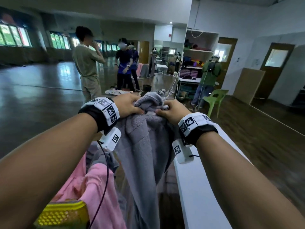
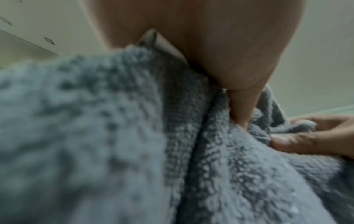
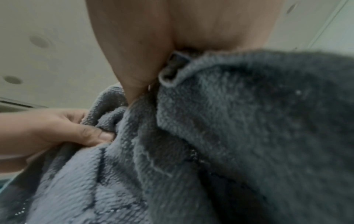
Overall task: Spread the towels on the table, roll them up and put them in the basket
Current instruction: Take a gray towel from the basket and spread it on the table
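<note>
I hold the grey towel (image 1: 142,138) up in the air, bunched along its top edge, beside the white bench (image 1: 198,187). My left hand (image 1: 127,103) has its grip closed on a fold of it, thumb pressed into the pile; my right hand (image 1: 170,111) pinches the cloth just beside the left. The towel hangs down between my arms, its lower end near the pink towel (image 1: 99,187) and the yellow basket (image 1: 62,215), both on the towel's left. Risks, as I judge them: with both grips so close together the towel will land on the bench crumpled, and its trailing end could snag on the basket.
</note>
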